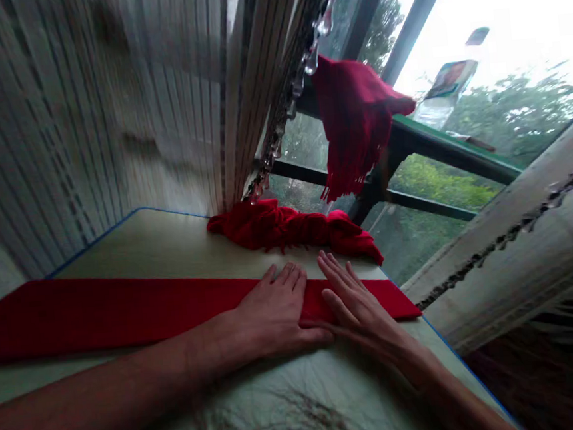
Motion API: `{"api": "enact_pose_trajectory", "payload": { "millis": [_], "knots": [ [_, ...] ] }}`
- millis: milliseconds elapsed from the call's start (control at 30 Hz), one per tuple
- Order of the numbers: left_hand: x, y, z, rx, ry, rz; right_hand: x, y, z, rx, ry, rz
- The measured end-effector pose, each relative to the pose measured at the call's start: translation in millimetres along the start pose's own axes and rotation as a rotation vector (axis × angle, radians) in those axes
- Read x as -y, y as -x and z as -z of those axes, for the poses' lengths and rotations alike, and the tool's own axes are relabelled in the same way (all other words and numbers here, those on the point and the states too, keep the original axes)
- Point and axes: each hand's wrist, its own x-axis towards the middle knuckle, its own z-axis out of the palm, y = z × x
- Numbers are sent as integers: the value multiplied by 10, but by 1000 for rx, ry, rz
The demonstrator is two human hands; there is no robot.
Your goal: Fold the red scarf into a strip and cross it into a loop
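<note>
A long strip of folded red cloth [124,313] lies flat across the pale table [168,242], its right end reaching the table's edge. My left hand [279,309] rests flat on the cloth with its fingers stretched out and the thumb over the near edge. Close beside it, my right hand [351,296] lies on the right part of the cloth, fingers extended. Neither hand grips anything. Beyond my hands, a crumpled red cloth [287,227] sits along the far edge of the table.
A red fringed scarf [353,115] hangs over the green window ledge [456,150]. A clear bottle [449,93] with a label stands on that ledge. Striped curtains [165,85] hang at the left, and a pale curtain [534,240] with beaded trim is at the right.
</note>
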Motion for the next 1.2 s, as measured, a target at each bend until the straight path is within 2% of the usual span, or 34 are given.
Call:
{"api": "enact_pose_trajectory", "payload": {
  "millis": [67, 200, 333, 467, 533, 667, 733, 867, 1033, 1133, 1200],
  "knots": [
    [5, -1, -7, 1, 4, -5, 19, 13, 26, -10, 13, -15],
    [2, 10, 31, 0, 53, -25, 42, 21, 25, 144, 15, -34],
    [11, -11, 91, -38, 201, 42, 65, 39, -8, 12, -2, -49],
    [35, -29, 53, -111, 209, 60, 87, 62, 1, 114, -29, -30],
    [43, -25, 5, -119, 150, 22, 58, 64, 41, 41, -83, -40],
    [40, -6, -43, -88, 38, -29, -86, 56, 167, -272, -194, -133],
    [38, 5, -32, -78, 21, -41, -162, 54, 209, -307, -220, -165],
    [48, 18, -14, -65, -8, -73, -201, 53, 214, -224, -230, -166],
    [53, -5, -57, -48, -3, -59, -49, 33, 145, -165, -105, -79],
    [30, -16, -52, -26, -5, -39, 12, 40, 89, 31, -25, 6],
    [13, -14, -31, -11, -1, -35, 16, 53, 65, 87, 1, 39]
  ]
}}
